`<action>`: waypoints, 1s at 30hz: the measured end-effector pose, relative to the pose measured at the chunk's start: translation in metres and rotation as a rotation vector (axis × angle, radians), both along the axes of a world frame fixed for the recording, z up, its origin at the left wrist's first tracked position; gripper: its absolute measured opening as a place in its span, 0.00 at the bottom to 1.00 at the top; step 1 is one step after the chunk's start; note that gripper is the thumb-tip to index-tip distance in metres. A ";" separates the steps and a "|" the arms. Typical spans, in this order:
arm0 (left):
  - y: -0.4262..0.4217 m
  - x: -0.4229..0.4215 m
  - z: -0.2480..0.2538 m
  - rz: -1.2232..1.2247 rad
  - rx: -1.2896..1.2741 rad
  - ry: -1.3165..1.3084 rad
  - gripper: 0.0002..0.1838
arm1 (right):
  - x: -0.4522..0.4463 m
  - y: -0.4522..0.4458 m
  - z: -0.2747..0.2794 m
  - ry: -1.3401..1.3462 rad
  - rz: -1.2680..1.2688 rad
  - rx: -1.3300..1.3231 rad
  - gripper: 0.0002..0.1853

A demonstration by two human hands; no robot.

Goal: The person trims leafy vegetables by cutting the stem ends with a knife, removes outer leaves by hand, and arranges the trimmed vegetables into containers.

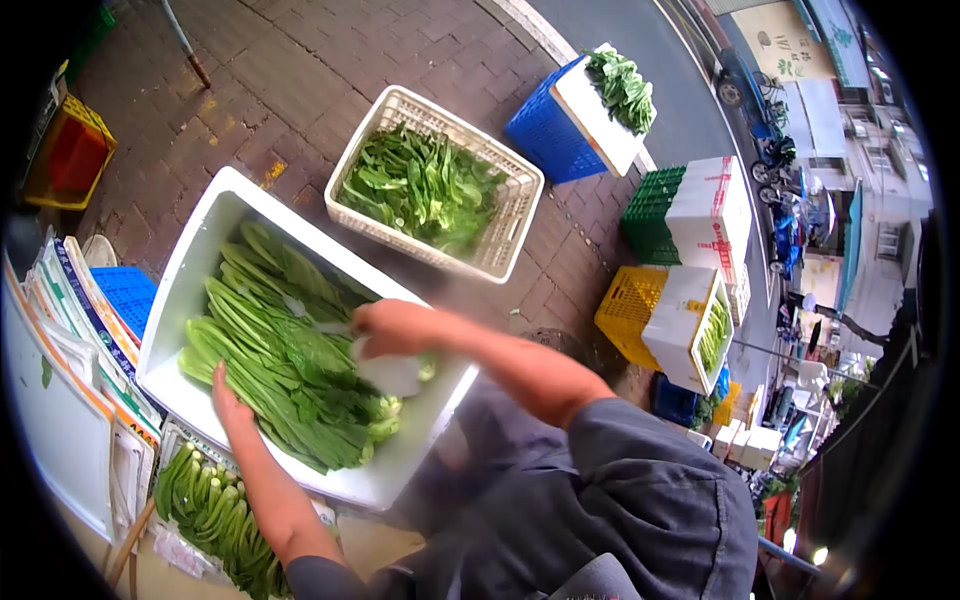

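Note:
A white foam box (160, 330) holds a heap of long-stalked leafy greens (290, 350), with pale stem ends toward my left hand. My left hand (230, 398) lies stretched along the near-left side of the heap, touching the stalks. Over the right part of the box, my right hand (393, 328) is closed. A pale, flat thing (392, 372) shows beneath its fingers, too blurred by motion to name. A small whitish piece (294, 306) sits on the leaves. The undersides of the greens are hidden.
Beyond the box stands a cream plastic crate (345, 215) of leafy greens. Bunched greens (215, 505) lie by my left forearm. Further off are a blue crate (560, 125), a yellow crate (625, 315) and white foam boxes (705, 210) along the road. Stacked boards (95, 330) stand at left.

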State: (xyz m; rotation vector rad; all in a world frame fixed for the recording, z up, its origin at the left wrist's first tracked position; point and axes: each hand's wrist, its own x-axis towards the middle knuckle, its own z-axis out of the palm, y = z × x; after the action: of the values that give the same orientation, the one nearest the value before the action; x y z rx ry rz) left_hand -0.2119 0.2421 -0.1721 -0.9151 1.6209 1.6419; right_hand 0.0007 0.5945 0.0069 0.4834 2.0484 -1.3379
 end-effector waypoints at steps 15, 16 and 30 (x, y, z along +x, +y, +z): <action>0.018 0.001 0.024 -0.030 -0.058 0.052 0.32 | 0.107 0.089 -0.027 0.192 -0.780 0.348 0.17; 0.013 0.000 0.013 -0.040 -0.016 0.043 0.36 | 0.038 0.029 -0.007 0.072 -0.692 0.205 0.18; 0.011 0.013 0.008 -0.076 0.047 0.241 0.43 | -0.231 -0.146 -0.181 0.160 -0.288 -0.225 0.25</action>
State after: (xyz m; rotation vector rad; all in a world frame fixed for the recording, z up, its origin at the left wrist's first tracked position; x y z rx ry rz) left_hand -0.1987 0.2529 -0.1646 -0.6426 1.7446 1.7840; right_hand -0.2303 0.4489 -0.1741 0.6029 1.9749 -1.8066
